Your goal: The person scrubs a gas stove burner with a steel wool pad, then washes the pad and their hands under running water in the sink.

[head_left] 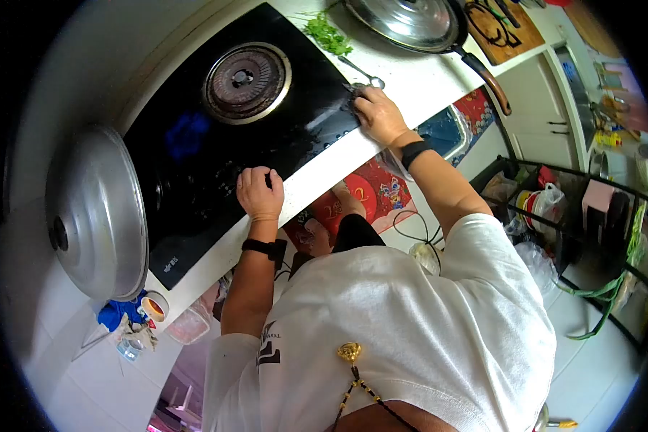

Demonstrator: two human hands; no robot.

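Note:
The black cooktop [194,180] has a round burner [247,82] and water drops scattered over its glass. On its front edge rests my left hand [260,193], with a gap between thumb and fingers and nothing visible held. My right hand [378,115] is at the cooktop's right end, its fingers curled down over something small and greyish, too hidden to name. A metal spoon [362,73] lies on the white counter just beyond that hand. Green herbs [328,34] lie near the cooktop's back right corner.
A large metal lid [100,212] stands at the left end. At the back right sits a lidded pan [410,21], its handle reaching past the counter edge, beside a cutting board [523,42]. Cups and bottles are at lower left; a black rack [554,223] stands right.

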